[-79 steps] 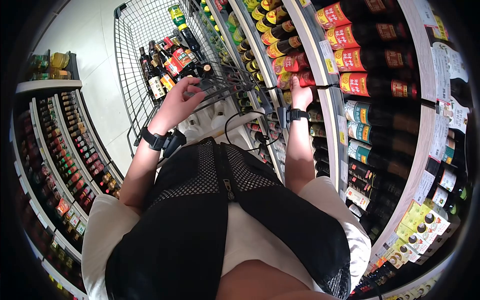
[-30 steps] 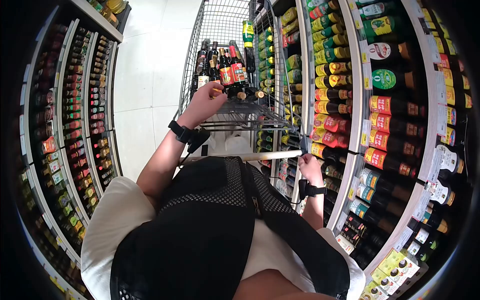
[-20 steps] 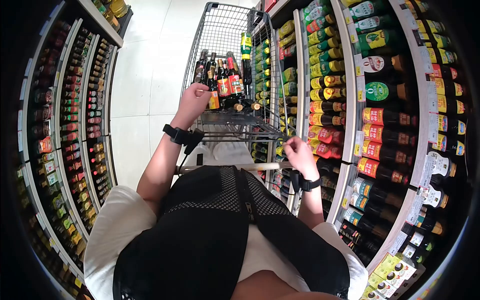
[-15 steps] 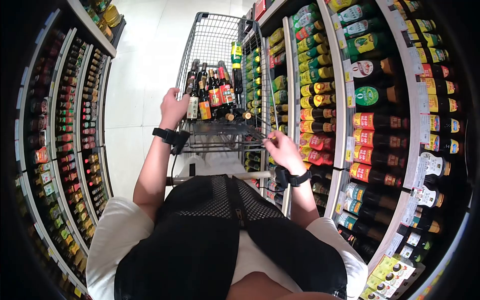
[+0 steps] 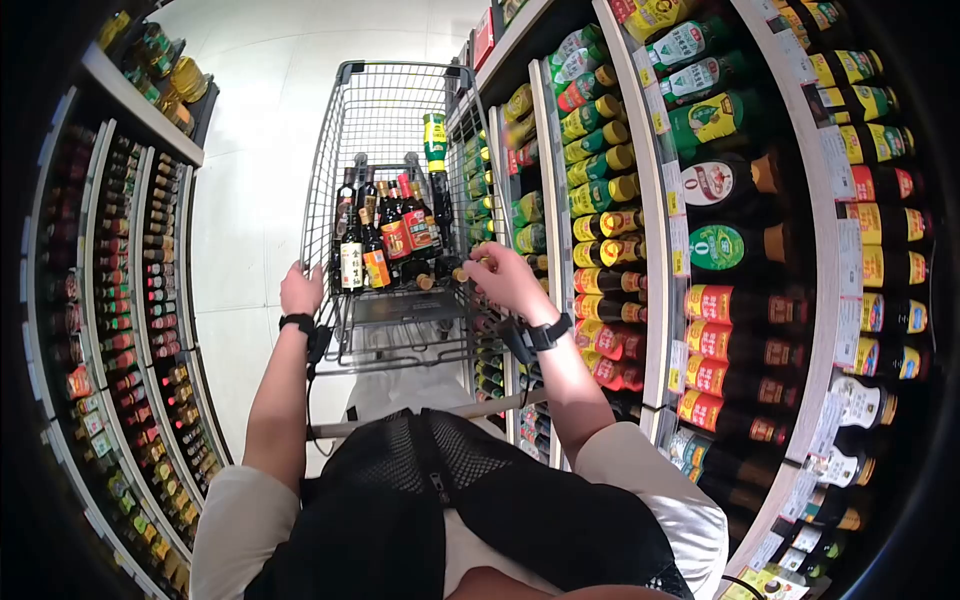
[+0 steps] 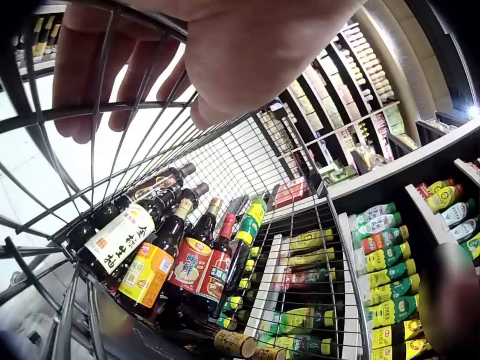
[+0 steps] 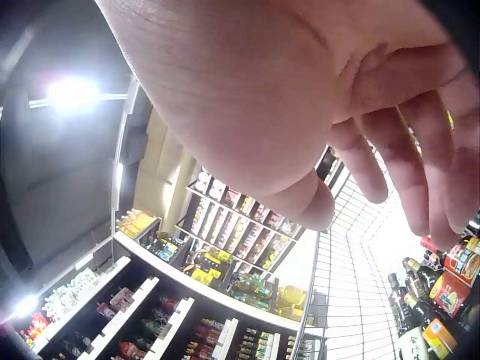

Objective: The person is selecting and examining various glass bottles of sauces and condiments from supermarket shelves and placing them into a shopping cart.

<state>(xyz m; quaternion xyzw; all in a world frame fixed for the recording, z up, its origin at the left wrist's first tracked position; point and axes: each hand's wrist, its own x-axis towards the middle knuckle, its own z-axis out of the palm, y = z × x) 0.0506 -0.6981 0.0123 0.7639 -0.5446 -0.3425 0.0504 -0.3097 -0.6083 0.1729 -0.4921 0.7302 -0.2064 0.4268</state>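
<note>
A wire shopping cart (image 5: 405,67) stands in front of the body. My left hand (image 5: 301,292) is at its left side; in the left wrist view its long, straight fingers (image 6: 82,82) hang outside the wires, with the palm over the rim. By the right rim is my right hand (image 5: 513,280), thumb near forefinger, other fingers loosely bent; the right wrist view shows nothing in it. Several dark sauce bottles lie in the cart, among them a white-labelled one (image 6: 120,240), an orange-labelled one (image 6: 146,277) and a red-labelled one (image 6: 191,259). A green-and-yellow-labelled bottle (image 5: 435,140) lies farther forward.
Shelves of bottles (image 5: 610,340) run close along the cart's right side. Another shelf unit (image 5: 130,330) is at the left, across pale floor tiles (image 5: 240,220). The cart's handle bar (image 5: 480,408) is right before the body. A cable hangs from each wrist camera.
My right hand has left a red-labelled bottle on the shelf, passing the handle bar to reach the cart's right rim. My left hand has moved from over the basket to its left side.
</note>
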